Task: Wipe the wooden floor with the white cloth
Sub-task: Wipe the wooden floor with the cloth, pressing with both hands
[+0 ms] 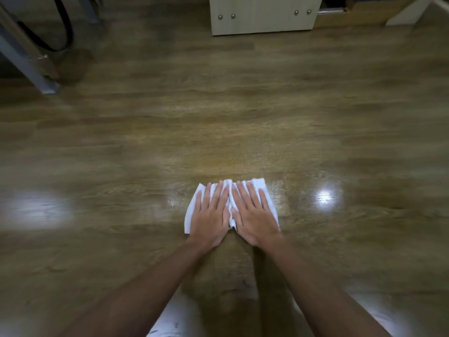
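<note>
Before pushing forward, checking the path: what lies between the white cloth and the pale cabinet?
Only bare wooden floor between white cloth and pale cabinet, in the head view.

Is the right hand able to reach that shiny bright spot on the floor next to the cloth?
Probably yes. The right hand lies flat on the white cloth, and the bright spot sits on bare floor just to its right, with nothing between them.

No readable text, labels, brands, numbers or signs anywhere in view.
</note>
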